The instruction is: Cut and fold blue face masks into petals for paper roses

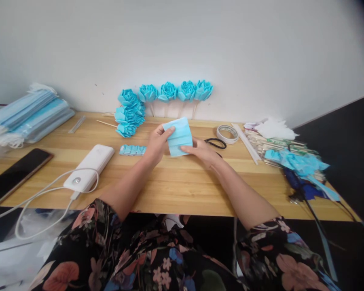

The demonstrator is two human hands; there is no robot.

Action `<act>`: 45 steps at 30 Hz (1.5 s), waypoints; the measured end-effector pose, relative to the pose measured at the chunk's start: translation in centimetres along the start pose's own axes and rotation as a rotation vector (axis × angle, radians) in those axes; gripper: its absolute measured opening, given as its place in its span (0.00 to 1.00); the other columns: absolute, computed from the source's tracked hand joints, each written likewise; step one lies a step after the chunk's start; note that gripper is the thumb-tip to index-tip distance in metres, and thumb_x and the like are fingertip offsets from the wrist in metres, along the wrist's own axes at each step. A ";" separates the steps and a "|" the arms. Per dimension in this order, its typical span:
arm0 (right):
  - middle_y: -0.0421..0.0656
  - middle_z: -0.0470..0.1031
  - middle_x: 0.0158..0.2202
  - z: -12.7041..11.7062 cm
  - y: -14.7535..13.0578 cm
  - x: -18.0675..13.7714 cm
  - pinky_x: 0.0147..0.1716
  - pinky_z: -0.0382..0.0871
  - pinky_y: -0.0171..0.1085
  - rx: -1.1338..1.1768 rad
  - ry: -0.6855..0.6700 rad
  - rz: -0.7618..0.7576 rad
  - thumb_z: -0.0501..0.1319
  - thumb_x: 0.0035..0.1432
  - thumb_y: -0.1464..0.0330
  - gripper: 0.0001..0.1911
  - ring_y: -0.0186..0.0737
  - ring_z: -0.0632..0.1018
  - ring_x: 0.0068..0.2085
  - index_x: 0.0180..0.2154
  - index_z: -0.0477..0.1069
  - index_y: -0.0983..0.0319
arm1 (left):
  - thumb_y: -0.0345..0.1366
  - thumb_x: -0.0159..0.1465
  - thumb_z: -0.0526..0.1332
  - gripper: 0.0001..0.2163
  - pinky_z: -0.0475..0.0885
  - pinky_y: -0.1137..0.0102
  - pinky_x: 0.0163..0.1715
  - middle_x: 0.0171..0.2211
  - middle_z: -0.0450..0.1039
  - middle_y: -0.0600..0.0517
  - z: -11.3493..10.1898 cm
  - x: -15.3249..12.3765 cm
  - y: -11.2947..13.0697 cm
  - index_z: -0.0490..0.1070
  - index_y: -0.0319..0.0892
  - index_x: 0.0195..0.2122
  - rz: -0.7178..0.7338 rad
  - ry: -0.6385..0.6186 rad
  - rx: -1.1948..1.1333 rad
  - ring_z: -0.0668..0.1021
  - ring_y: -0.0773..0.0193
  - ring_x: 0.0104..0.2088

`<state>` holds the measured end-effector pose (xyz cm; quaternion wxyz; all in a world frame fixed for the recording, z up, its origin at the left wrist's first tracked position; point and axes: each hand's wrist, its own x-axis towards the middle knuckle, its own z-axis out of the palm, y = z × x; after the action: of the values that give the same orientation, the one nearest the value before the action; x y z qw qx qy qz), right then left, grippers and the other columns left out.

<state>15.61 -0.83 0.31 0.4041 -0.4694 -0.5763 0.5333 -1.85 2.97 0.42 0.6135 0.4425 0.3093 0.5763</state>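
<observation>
Between my two hands is a pleated light-blue piece of face-mask fabric (180, 136), held up above the table. My left hand (158, 142) pinches its left side, thumb on the front. My right hand (202, 150) grips the lower right corner, thumb in front and fingers behind. Just left of my left hand lies a folded blue strip (132, 150). Black-handled scissors (216, 143) lie beyond my right hand, partly hidden by it. Behind the hands, several blue fabric flowers (168, 91) on thin sticks lean at the wall, and more flowers (128, 114) are stacked to their left.
At the left are a stack of face masks (33, 115), a phone (18, 174) and a white power bank (89, 167) with a cable. To the right lie a tape roll (227, 134), white strips (246, 143) and a pile of blue scraps (300, 161) near the table's edge.
</observation>
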 end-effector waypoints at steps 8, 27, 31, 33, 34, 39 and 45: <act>0.40 0.73 0.26 2.7 0.3 -0.3 0.30 0.58 0.36 -0.739 0.322 -0.143 0.63 0.56 0.63 0.12 0.39 0.72 0.29 0.24 0.68 0.60 | 0.49 0.57 0.70 0.17 0.70 0.70 0.34 0.30 0.76 0.52 -0.4 0.5 -0.5 0.76 0.40 0.36 0.038 0.097 -0.008 0.75 0.64 0.31; 0.43 0.78 0.30 2.8 -0.7 -1.2 0.29 0.67 0.36 -0.259 -0.094 -0.092 0.59 0.59 0.44 0.26 0.38 0.76 0.30 0.32 0.74 0.60 | 0.38 0.68 0.59 0.13 0.59 0.72 0.30 0.24 0.58 0.57 -0.1 0.0 -0.7 0.62 0.43 0.27 0.267 0.343 0.474 0.63 0.67 0.28; 0.45 0.77 0.30 2.0 -0.8 -0.6 0.27 0.70 0.35 -0.007 0.149 -0.050 0.55 0.57 0.37 0.33 0.38 0.77 0.29 0.35 0.74 0.60 | 0.37 0.68 0.59 0.11 0.61 0.71 0.33 0.25 0.61 0.56 0.8 -1.0 -0.6 0.63 0.44 0.28 0.284 0.302 0.524 0.66 0.65 0.30; 0.42 0.74 0.28 2.6 -1.0 -0.3 0.26 0.69 0.34 -0.001 0.201 -0.073 0.58 0.56 0.38 0.31 0.38 0.76 0.28 0.32 0.71 0.60 | 0.36 0.69 0.58 0.11 0.61 0.71 0.34 0.25 0.62 0.56 1.4 -1.5 -0.5 0.62 0.44 0.29 0.274 0.287 0.536 0.67 0.65 0.31; 0.41 0.72 0.26 3.1 -1.1 -0.1 0.25 0.68 0.34 -0.013 0.223 -0.091 0.60 0.55 0.39 0.29 0.37 0.75 0.28 0.31 0.70 0.60 | 0.36 0.69 0.58 0.11 0.61 0.70 0.34 0.25 0.62 0.56 1.6 -1.7 -0.5 0.62 0.44 0.29 0.269 0.286 0.540 0.67 0.65 0.30; 0.37 0.64 0.24 5.0 -1.7 0.8 0.27 0.61 0.34 -0.201 0.428 -0.191 0.62 0.57 0.45 0.25 0.34 0.66 0.27 0.28 0.69 0.61 | 0.32 0.69 0.57 0.11 0.59 0.70 0.32 0.25 0.62 0.57 1.9 -2.0 -0.6 0.59 0.44 0.28 0.258 0.313 0.556 0.66 0.66 0.29; 0.34 0.54 0.21 5.6 -1.5 1.6 0.27 0.56 0.35 -0.301 0.590 -0.278 0.59 0.61 0.50 0.25 0.32 0.59 0.26 0.22 0.55 0.59 | 0.31 0.69 0.58 0.13 0.59 0.70 0.32 0.24 0.62 0.58 1.8 -1.6 -0.4 0.58 0.44 0.27 0.240 0.350 0.562 0.66 0.67 0.28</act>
<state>9.69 -0.53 1.20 0.5480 -0.5743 -0.5653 0.2240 -0.31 1.13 0.57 0.3334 0.5219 0.5021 0.6036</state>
